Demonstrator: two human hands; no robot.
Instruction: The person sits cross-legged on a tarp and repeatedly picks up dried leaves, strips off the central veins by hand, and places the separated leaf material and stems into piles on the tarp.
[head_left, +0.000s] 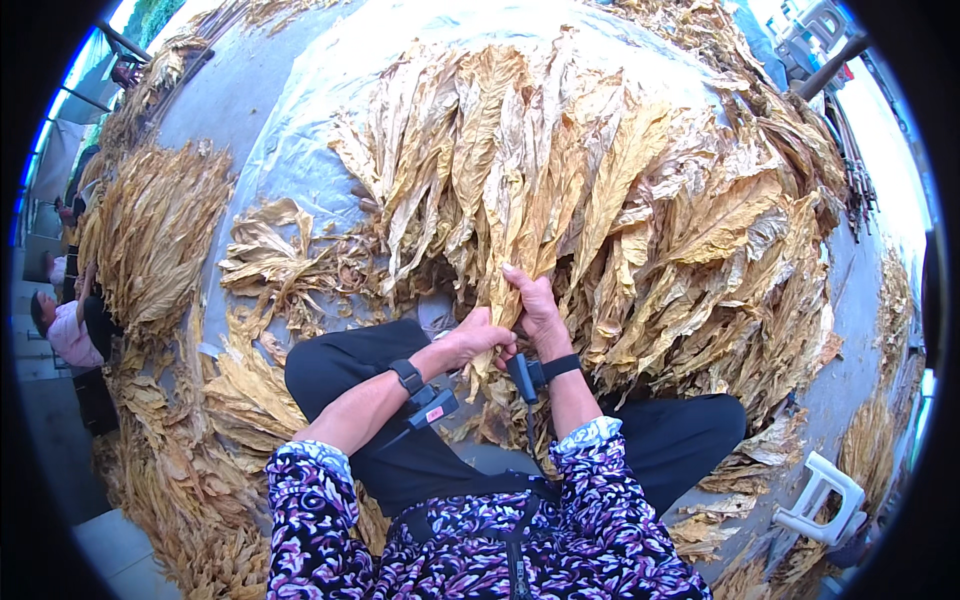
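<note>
Between my knees, my left hand and my right hand both grip a dried yellow-brown tobacco leaf near its lower end. Its long blade stretches away from me over the heap. The right thumb lies along the leaf, a little higher than the left hand. A broad row of dried leaves fans out ahead, and a thick pile of dried leaves rises at the right. How many leaves are in my grip I cannot tell.
Translucent plastic sheeting lies under the leaves. Loose crumpled leaves are left of centre, and a large leaf pile stands farther left, beside a seated person. A white plastic stool is at the lower right. Poles lean at the right.
</note>
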